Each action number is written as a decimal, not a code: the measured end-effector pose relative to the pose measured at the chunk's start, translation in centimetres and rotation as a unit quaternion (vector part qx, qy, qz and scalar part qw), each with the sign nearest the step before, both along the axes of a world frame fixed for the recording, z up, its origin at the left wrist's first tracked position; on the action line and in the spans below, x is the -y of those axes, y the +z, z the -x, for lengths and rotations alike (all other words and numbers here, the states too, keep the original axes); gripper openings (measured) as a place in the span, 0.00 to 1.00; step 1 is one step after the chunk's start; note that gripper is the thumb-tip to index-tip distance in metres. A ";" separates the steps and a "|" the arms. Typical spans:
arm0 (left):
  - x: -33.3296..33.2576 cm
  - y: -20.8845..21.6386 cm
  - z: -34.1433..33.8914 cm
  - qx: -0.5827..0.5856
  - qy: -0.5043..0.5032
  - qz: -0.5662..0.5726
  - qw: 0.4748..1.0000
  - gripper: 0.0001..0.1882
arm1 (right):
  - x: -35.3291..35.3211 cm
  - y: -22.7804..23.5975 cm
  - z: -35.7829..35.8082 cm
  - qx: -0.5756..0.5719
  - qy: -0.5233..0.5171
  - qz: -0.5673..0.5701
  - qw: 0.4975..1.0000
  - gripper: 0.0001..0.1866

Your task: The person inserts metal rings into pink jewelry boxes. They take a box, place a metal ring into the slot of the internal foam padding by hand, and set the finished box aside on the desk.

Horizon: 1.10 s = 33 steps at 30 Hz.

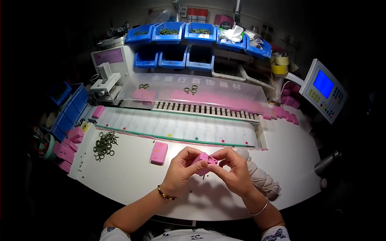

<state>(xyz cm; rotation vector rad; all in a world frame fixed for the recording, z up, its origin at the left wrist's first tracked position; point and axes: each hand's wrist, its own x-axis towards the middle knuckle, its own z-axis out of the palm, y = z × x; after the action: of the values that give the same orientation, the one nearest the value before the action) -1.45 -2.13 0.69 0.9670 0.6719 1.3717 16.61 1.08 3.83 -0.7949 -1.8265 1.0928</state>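
At the near middle, above the white worktop [128,176]: one pink block [204,156], held in the air between two hands.

Left hand [179,169]: grip closed about the block's left side, thumb across its near face.

Right hand [234,174]: grip nearly closed, thumb and forefinger pinching the block's right end, which looks uneven, perhaps parted; the detail is too small to settle. A small dark bit shows just below the block; whether it is attached cannot be told.

Done, so far as shown: one heap of green rings [105,145], loose, on the left of the worktop; further rings [194,90] on the clear cover [161,86], far side.

In hand: the held block, judged midway through handling, neither set down nor let go.

Left, by appearance: a second block [159,152], lying flat left of the hands, untouched; stacked blocks [64,152] at the far left; more blocks [283,114] at the far right. Whether these are finished or waiting cannot be told.
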 end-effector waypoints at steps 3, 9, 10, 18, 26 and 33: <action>0.5 0.3 0.2 -0.091 0.081 -0.034 0.992 0.17 | -0.3 -0.6 0.3 -0.016 -0.020 -0.032 0.999 0.12; 0.6 1.0 0.4 -0.467 0.307 -0.324 0.763 0.30 | -1.4 -0.7 0.9 -0.024 -0.046 -0.009 0.999 0.10; 0.0 0.2 0.2 -0.456 0.298 -0.333 0.770 0.26 | -1.4 -0.8 1.4 -0.024 -0.041 -0.009 0.999 0.10; -9.0 -2.6 9.5 -0.568 0.348 -0.105 0.739 0.16 | -2.7 -3.5 1.2 -0.054 -0.005 0.142 0.988 0.30; -11.5 -2.5 15.9 -0.642 0.391 0.001 0.660 0.13 | -2.3 -3.9 1.5 -0.046 -0.016 0.142 0.989 0.30; -5.7 0.5 10.8 -0.685 0.358 -0.016 0.634 0.29 | -2.2 -3.3 0.9 -0.015 -0.038 0.104 0.994 0.28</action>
<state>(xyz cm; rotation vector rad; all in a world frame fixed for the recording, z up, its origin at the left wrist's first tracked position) -12.21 3.55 1.24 1.8564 2.3981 1.0132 15.72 3.27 0.56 -0.9551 -1.6618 1.2524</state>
